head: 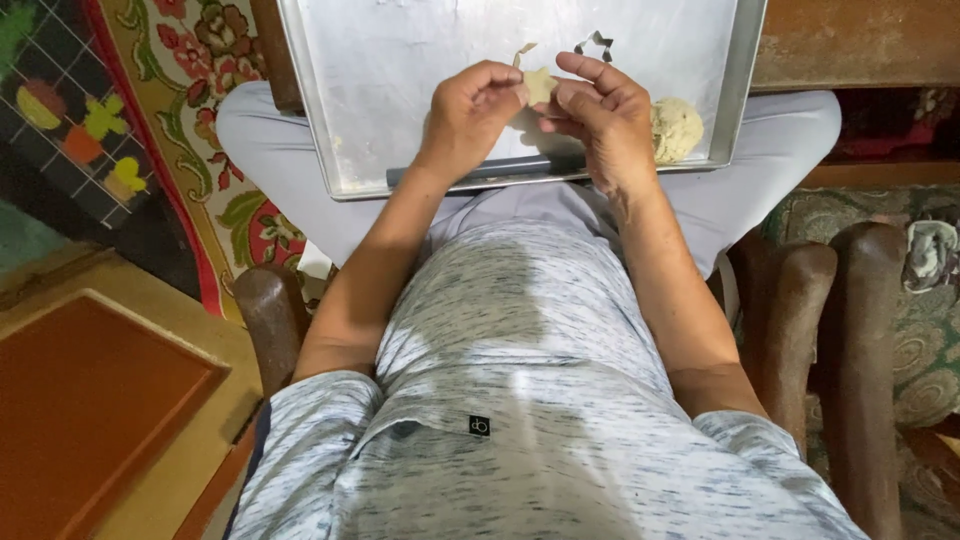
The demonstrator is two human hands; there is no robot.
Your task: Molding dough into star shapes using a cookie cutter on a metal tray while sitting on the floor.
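Dull brushed metal on the baking tray [400, 60]; thin bare metal on the cookie cutter [597, 42]. Soft, matt, crumbly-looking dough ball [677, 127], smoother on the cut-out dough piece [541, 85]. Dark polished wood on the chair arm [272, 310], lower left.

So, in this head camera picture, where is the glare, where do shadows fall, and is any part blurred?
Head view: soft glare whitens the metal tray near its top; the left hand and right hand cast a dim shadow on the tray beneath them, around the small dough piece they pinch; the dough lump looks sharp; the shirt nearest the camera looks slightly soft.
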